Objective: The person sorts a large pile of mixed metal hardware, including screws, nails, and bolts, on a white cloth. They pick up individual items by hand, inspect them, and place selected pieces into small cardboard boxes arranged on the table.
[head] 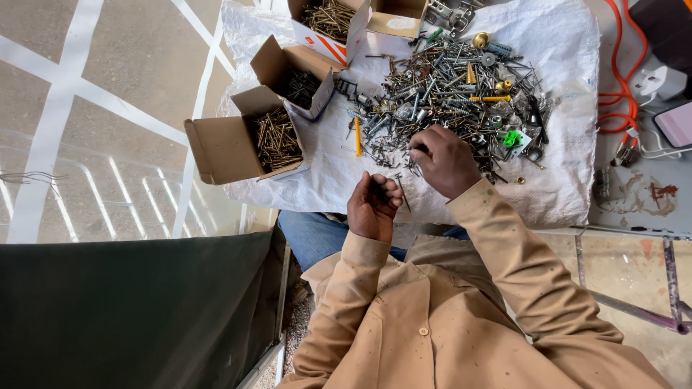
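Observation:
A big heap of mixed screws, nails and small metal fittings [447, 94] lies on a white woven sack [562, 180]. My right hand [447, 162] rests at the near edge of the heap, fingers pinched down among the screws. My left hand [373, 205] is held just in front of the sack, curled around a small bunch of dark screws. A yellow wall plug [357, 137] lies apart from the heap on the left. Both sleeves are tan and paint-flecked.
Several open cardboard boxes hold sorted fasteners: brass-coloured screws [276, 138], dark screws [299, 86], and more at the back [328, 18]. An orange cable [623, 94], a white charger [659, 83] and a phone [677, 122] lie at the right. A glass pane [108, 144] is on the left.

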